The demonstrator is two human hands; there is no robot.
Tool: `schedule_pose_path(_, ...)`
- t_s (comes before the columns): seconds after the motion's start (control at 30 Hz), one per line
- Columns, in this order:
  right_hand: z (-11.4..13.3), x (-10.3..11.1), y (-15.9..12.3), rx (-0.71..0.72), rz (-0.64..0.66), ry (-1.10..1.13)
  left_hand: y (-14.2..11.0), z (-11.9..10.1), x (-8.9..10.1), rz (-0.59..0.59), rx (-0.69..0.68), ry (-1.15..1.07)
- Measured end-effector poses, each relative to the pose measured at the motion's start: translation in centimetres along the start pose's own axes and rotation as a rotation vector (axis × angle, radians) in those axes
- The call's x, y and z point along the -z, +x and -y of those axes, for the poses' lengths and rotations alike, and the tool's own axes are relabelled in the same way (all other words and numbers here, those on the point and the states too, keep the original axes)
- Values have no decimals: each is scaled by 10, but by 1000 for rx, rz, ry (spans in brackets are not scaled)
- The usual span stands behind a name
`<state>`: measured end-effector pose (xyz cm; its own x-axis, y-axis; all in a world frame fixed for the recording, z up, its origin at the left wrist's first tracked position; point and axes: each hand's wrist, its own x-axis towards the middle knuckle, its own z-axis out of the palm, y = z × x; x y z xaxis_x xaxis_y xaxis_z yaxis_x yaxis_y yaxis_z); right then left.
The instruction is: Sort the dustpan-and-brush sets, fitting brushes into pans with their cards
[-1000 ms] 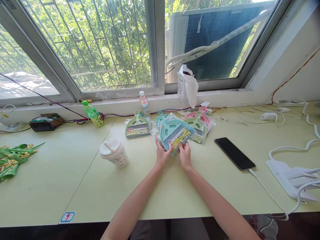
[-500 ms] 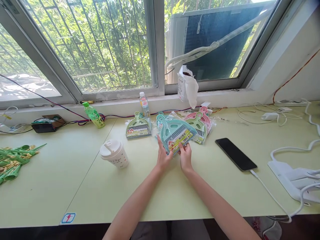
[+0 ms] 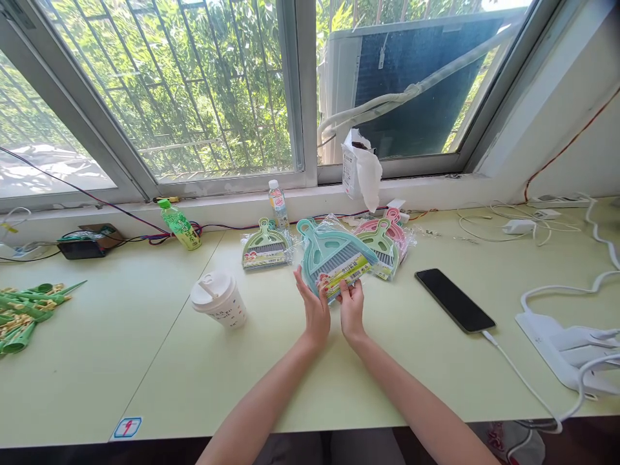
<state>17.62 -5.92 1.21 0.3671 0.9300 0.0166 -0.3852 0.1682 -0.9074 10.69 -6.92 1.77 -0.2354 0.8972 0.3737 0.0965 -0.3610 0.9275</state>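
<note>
A blue dustpan and brush set (image 3: pixel 335 257) in clear wrapping is tilted up in front of me, its yellow label facing me. My left hand (image 3: pixel 316 312) supports its lower left corner, the thumb on the front and the fingers along the left edge. At the bottom edge, my right hand (image 3: pixel 352 307) grips the set with its thumb over the label; most of its fingers are hidden behind. Just behind it lie a green wrapped set (image 3: pixel 383 248) and a pink one (image 3: pixel 393 223), partly overlapping. Another green set (image 3: pixel 265 248) lies to the left.
A lidded white cup (image 3: pixel 220 300) stands left of my hands. Farther left are a green bottle (image 3: pixel 180 225) and a bunch of green pieces (image 3: pixel 29 310). A clear bottle (image 3: pixel 278 203) stands by the sill. To the right lie a phone (image 3: pixel 455 300) and a power strip (image 3: pixel 557 352).
The blue set has shifted slightly left and toward me between both hands. My left hand's fingers have straightened along its edge. My right hand keeps its grip.
</note>
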Motion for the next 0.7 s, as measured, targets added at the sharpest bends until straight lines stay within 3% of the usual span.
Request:
schedule_pose_path(0.1, 0, -1, -3, -2, -18, 7, -1, -1, -1, -14, -55, 46)
schedule_pose_path(0.27, -1, 1, -1, -45, -26, 71, -2, -5, -1, 73, -131, 105)
schedule_pose_path(0.53, -1, -1, 0, -66, -38, 71, 4, -4, 2, 6, -103, 121)
schedule_pose_path(0.7, 1, 4, 4, -38, -45, 46, 3, -3, 3, 89, -131, 123)
